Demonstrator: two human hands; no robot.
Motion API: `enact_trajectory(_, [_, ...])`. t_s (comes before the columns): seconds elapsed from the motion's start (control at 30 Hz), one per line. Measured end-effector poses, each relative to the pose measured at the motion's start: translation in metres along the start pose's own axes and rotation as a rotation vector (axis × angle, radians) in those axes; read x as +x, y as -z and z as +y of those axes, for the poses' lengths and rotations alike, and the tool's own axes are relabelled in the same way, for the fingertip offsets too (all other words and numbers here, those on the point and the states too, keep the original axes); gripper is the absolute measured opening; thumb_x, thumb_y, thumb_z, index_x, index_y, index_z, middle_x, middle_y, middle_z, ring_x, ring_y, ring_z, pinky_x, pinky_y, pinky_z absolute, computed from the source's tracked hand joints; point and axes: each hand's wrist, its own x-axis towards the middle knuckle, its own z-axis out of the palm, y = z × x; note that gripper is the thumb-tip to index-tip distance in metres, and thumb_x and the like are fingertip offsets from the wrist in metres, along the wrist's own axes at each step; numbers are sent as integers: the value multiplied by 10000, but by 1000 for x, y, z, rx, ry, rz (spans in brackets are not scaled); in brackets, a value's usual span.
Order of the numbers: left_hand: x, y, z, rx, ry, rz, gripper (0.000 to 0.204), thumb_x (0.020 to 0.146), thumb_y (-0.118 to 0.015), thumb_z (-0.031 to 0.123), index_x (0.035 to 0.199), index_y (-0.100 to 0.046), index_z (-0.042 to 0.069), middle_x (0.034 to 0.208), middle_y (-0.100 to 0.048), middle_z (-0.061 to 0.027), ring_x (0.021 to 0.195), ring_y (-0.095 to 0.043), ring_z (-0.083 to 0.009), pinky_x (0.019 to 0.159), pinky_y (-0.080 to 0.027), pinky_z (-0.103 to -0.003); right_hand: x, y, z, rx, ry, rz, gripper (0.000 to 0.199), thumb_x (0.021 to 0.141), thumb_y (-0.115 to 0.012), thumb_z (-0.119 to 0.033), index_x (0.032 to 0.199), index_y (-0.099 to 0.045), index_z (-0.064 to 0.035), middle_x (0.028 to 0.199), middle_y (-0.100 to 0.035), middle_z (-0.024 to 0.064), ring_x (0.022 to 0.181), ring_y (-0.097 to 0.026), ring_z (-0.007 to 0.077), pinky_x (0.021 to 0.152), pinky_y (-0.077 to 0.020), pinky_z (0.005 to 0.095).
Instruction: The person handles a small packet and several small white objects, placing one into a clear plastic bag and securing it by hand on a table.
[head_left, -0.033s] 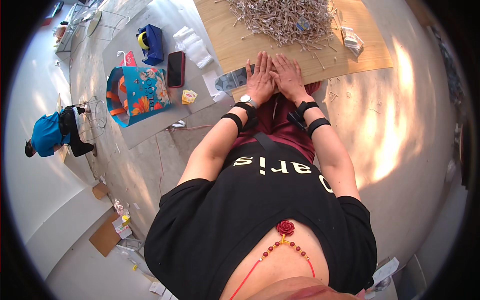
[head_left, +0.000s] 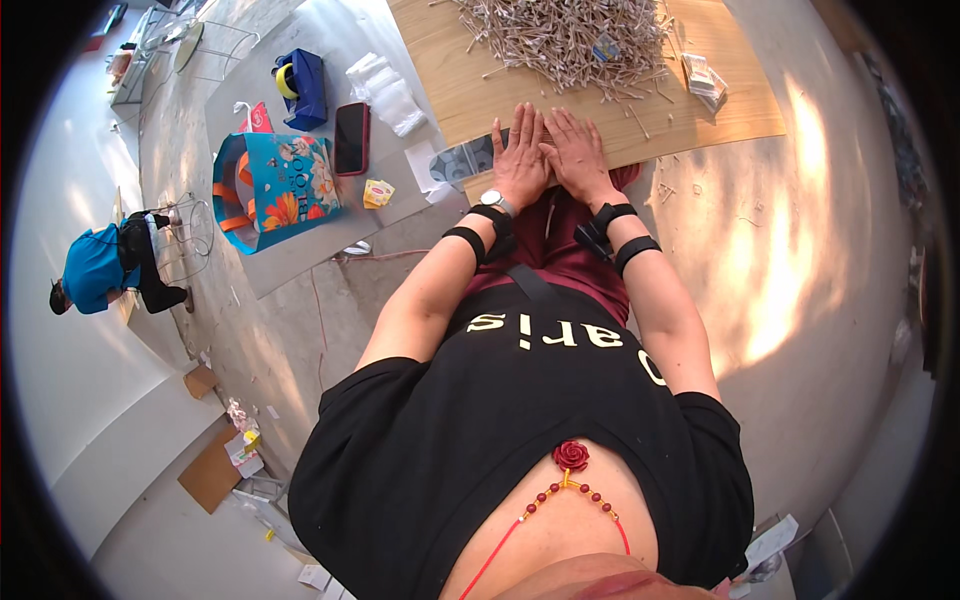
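We rest left hand (head_left: 520,165) and right hand (head_left: 577,155) palms down, fingers extended, grasping nothing, side by side at near edge of wooden table (head_left: 450,90). Grey patterned sheet (head_left: 460,163) just beside left hand. Beyond our fingertips, heap of cotton swabs (head_left: 560,45), small blue packet (head_left: 606,48) on top; clear boxes (head_left: 703,80) to right. On grey surface (head_left: 388,155) at left: phone (head_left: 351,139), plastic bags (head_left: 390,98), floral bag (head_left: 295,185), tape dispenser (head_left: 305,90). Farther left, person in blue top (head_left: 95,268) bends forward.
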Motion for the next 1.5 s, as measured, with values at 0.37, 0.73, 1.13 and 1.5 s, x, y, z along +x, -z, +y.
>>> enact_trajectory(0.37, [-13, 24, 1, -46, -35, -39, 823, 994, -536, 488, 1619, -264, 26, 1720, -176, -141, 1610, -74, -275, 1263, 28, -569, -24, 7, 7, -1, -169, 95, 632, 1072, -446, -440, 1588, -359, -85, 1646, -359, 120, 1551, -278, 243, 1260, -157, 506])
enact_trajectory(0.73, [-15, 22, 10, -126, -133, -86, 841, 987, -518, 531, 1623, -270, 40, 1722, -188, -118, 1611, -74, -265, 1265, 21, -565, -39, 20, 2, 53, -141, 107, 603, 1085, -445, -374, 1602, -340, -81, 1651, -346, 141, 1550, -286, 271, 1256, -151, 513])
enact_trajectory(1.13, [-11, 22, 6, -113, -90, -75, 919, 971, -523, 582, 1622, -235, 1, 1717, -157, -176, 1610, -50, -306, 1258, 44, -574, -46, 16, 1, -9, -126, 64, 627, 1076, -450, -412, 1593, -351, -72, 1663, -331, 127, 1558, -261, 254, 1259, -126, 537])
enact_trajectory(1.5, [-11, 20, -17, 2, 76, -81, 976, 984, -456, 654, 1609, -211, -56, 1718, -128, -207, 1610, -19, -329, 1251, 54, -565, -20, 5, 9, -284, -187, -84, 742, 1050, -384, -583, 1617, -319, -109, 1697, -276, 64, 1587, -175, 188, 1257, -50, 582])
